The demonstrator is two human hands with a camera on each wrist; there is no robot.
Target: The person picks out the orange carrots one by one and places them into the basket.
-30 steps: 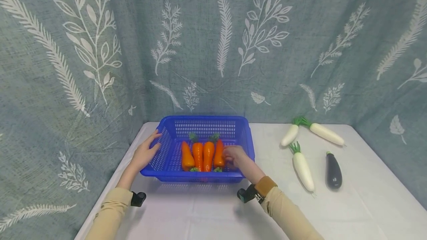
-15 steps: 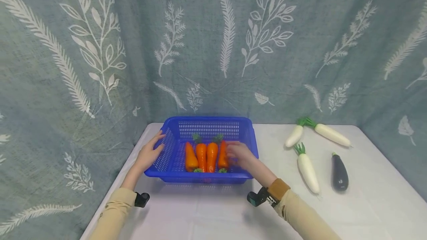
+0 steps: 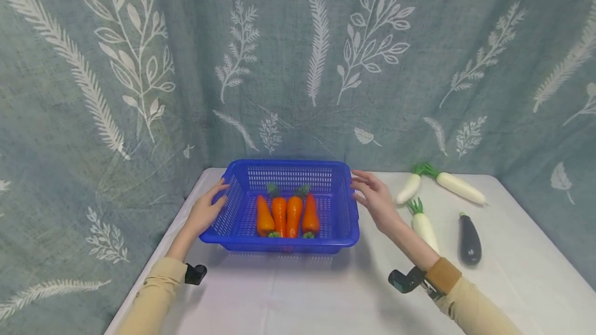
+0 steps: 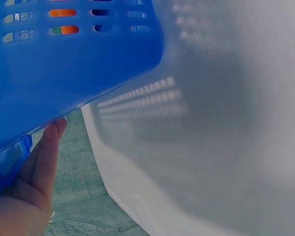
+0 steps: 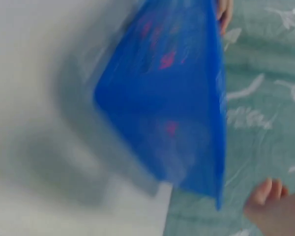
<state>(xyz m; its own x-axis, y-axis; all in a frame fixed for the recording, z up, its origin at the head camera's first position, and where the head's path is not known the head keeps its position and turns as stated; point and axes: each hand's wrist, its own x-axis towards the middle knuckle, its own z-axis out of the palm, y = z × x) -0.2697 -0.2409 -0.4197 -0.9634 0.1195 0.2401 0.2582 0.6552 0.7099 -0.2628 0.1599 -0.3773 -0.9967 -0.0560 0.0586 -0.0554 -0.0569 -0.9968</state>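
Observation:
A blue perforated plastic basket (image 3: 284, 244) stands on the table with several orange carrots (image 3: 294, 216) side by side inside. The head view shows my left hand (image 3: 205, 214) at the basket's left rim, fingers extended and thumb apart. In the left wrist view the fingers (image 4: 46, 160) lie fairly straight against the blue rim. My right hand (image 3: 377, 198) is just outside the right rim, fingers spread loosely and fingertips close to the edge. The right wrist view is blurred; there the right hand (image 5: 273, 204) shows a gap from the basket and holds nothing.
Right of the basket lie several white radishes (image 3: 458, 187) with green tops, one partly hidden behind the right forearm. A dark eggplant (image 3: 470, 239) lies farther right. White cloth covers the table (image 3: 279, 299), and a green leaf-patterned curtain (image 3: 288, 66) hangs behind it.
My right hand has left the rightmost carrot, come out of the basket and moved right, to outside the right rim. The left hand stays at the left rim.

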